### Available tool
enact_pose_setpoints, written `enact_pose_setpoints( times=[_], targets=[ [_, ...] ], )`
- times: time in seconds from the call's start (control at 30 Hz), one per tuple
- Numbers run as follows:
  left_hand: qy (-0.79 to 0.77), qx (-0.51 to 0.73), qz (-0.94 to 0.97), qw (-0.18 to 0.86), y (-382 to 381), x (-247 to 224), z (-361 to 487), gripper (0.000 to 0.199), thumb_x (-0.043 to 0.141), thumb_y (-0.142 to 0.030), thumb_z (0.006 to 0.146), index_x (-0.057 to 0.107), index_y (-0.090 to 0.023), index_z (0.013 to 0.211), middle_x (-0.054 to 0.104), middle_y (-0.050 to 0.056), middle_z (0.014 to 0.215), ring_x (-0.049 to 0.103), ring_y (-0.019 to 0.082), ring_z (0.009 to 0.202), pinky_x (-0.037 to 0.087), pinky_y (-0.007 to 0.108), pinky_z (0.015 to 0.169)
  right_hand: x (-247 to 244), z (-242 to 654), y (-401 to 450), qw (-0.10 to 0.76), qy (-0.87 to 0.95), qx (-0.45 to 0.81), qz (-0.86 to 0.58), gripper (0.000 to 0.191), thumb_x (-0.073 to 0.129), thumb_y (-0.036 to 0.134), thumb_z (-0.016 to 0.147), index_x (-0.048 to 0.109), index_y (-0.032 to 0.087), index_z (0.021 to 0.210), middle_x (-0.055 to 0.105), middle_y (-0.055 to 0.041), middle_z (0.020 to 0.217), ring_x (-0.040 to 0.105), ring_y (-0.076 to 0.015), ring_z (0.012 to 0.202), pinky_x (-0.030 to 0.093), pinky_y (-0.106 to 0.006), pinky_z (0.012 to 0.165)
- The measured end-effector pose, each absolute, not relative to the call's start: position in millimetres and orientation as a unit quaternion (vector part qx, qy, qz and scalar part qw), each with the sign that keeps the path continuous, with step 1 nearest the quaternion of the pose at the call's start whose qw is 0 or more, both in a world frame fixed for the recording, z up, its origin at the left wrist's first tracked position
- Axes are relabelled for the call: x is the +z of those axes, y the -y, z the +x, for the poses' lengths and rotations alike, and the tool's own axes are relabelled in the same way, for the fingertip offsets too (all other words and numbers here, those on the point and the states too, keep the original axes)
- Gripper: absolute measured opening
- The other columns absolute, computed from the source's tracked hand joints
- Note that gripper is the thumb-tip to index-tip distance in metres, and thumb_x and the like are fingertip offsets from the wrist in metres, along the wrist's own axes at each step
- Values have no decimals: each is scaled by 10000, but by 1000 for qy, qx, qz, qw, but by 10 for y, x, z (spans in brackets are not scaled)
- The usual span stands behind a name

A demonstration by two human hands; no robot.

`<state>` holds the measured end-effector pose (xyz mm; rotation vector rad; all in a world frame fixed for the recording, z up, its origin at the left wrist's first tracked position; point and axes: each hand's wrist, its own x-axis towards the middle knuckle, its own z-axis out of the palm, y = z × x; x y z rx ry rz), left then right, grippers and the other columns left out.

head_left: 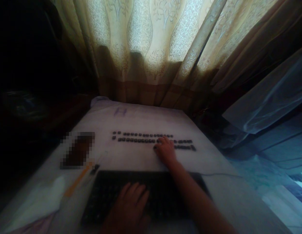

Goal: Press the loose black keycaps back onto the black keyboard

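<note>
- Your left hand lies flat, palm down, on the black keyboard, fingers spread a little and pointing away from you; it grips nothing.
- The keyboard sits close to you on the pale cloth-covered table, its long side running across your view; your right forearm crosses over its right part.
- Your right hand reaches past the keyboard to the rows of loose dark keycaps laid out on the cloth.
- The fingers of that hand are curled down onto the middle of those rows, touching the caps there; whether a cap is pinched between them you cannot tell, since the picture is dim and blurred.
- The keycaps lie in about three lines, side by side, parallel to the keyboard and well clear of its far edge.
- A thin cable leaves the keyboard's right end and trails across the cloth.
- To the left of the keyboard lies an orange stick-like tool, slanted, with a white cloth just beside it.
- Beyond the table hangs a patterned curtain, lit from behind.
</note>
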<state>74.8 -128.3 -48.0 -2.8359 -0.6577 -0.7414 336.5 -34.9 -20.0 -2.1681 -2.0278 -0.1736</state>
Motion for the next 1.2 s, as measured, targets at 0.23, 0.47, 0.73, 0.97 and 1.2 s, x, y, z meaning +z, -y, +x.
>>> enact_pose_setpoints(
  times=[0.23,0.47,0.73,0.97,1.2],
  targets=[
    [234,-225,-945,43,1327,-398,772,380,544,-298,959,563,-162,1313,671,89,1278,622,267,1156,492,458,994,-158,3274,452,53,692,-45,-718,194,599,222,928,786,218,978,615,-110,1373,388,-332,1394,292,-492,1088],
    [238,-224,-945,14,1337,-393,769,369,520,-322,984,569,-161,1313,661,101,1281,609,273,1170,471,470,1015,-100,3209,496,38,693,-9,-720,206,576,215,936,778,186,965,693,-123,1221,529,-287,1223,393,-391,999],
    [226,-228,-947,24,1331,-397,786,363,491,-307,1000,573,-134,1309,671,103,1278,604,276,1173,455,472,1010,-91,3166,537,71,657,42,-749,147,602,184,905,718,165,993,710,-132,1076,646,-250,1009,482,-325,826],
    [221,-224,-949,3,1334,-390,779,350,472,-330,1020,591,-159,1302,678,66,1287,599,268,1181,434,459,1028,-16,3138,1090,167,658,106,-726,131,636,182,881,683,205,1001,723,-41,984,672,-163,795,526,-287,762],
    [213,-225,-950,-28,1337,-395,776,372,478,-321,1020,565,-175,1350,680,79,1281,588,266,1199,433,466,1041,-173,3049,1681,299,665,192,-657,133,642,156,827,678,207,945,713,-32,865,668,-181,783,534,-300,735]
  ],
)
